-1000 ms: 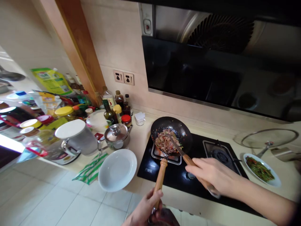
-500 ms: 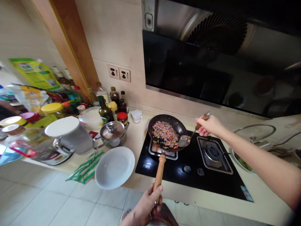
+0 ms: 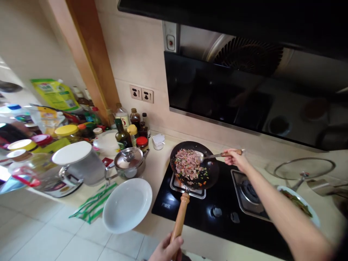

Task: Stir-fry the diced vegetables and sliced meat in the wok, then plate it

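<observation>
My left hand [image 3: 169, 248] is wrapped round the wooden handle of a dark wok [image 3: 213, 173], which sits on the left burner. Chopped pinkish meat [image 3: 187, 163] with green and red bits is heaped in the left part of the wok. My right hand [image 3: 236, 158] grips the wooden handle of a metal spatula [image 3: 212, 156] from the right. The spatula's blade reaches into the far side of the meat and is partly hidden by it.
A white plate [image 3: 127, 204] lies left of the black gas stove [image 3: 195, 217], near the counter edge. Behind it stand a lidded steel pot [image 3: 129, 163] and several bottles. To the right are a glass lid [image 3: 304, 168] and a plate of green food [image 3: 314, 215].
The spatula has moved from the wok's right side to its far middle, into the meat. The meat has shifted left. My left hand still holds the handle.
</observation>
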`<action>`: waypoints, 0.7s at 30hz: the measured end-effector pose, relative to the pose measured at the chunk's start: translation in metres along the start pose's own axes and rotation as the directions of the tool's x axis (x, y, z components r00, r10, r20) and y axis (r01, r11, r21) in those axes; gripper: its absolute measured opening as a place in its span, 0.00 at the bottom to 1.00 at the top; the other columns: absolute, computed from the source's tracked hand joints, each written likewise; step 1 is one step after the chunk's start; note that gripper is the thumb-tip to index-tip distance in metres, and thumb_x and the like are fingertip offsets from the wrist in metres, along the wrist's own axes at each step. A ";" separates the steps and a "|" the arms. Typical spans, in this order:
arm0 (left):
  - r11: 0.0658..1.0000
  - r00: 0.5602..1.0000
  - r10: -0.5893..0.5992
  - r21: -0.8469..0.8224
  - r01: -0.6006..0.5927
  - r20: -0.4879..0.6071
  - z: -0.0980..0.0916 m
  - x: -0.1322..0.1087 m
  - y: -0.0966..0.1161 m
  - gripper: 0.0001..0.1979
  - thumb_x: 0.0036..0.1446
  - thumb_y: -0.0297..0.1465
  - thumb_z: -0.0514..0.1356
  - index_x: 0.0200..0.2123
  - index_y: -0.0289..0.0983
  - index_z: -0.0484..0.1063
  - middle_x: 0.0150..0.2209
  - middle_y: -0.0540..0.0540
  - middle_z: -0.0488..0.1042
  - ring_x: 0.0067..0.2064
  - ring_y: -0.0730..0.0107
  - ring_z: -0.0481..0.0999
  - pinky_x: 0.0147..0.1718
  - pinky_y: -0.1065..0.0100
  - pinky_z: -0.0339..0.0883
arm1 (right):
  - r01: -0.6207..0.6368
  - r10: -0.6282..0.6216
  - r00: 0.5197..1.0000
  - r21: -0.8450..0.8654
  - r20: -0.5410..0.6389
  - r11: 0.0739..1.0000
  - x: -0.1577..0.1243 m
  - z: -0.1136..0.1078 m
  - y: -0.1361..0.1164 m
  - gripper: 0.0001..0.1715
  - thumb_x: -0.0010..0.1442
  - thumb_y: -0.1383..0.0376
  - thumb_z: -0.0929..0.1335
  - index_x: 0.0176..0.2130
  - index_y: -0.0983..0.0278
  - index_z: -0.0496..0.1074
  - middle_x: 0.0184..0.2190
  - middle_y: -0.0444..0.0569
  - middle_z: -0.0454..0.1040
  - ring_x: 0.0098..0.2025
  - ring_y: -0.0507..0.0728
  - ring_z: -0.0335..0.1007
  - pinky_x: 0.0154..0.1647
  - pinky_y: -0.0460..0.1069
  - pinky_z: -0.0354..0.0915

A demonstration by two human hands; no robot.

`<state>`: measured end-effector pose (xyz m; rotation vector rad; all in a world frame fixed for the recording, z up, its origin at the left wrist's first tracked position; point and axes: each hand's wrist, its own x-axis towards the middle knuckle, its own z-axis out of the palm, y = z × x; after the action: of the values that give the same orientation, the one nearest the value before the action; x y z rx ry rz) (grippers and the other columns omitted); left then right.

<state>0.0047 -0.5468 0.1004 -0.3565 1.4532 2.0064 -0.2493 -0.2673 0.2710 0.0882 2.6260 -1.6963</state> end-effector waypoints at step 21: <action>0.992 0.995 -0.101 -0.076 0.100 -0.014 0.006 -0.015 0.016 0.30 0.42 0.56 0.62 0.36 0.37 0.63 0.21 0.54 0.67 0.16 0.81 0.61 0.14 0.76 0.40 | 0.766 -0.578 0.643 -0.410 0.502 0.496 -0.119 0.030 0.000 0.16 0.62 0.68 0.60 0.46 0.62 0.71 0.33 0.51 0.76 0.30 0.52 0.72 0.32 0.46 0.66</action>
<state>0.0070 -0.5491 0.1232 -0.4717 1.3460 1.9852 -0.1306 -0.2993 0.2638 -1.2892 2.9436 -0.6861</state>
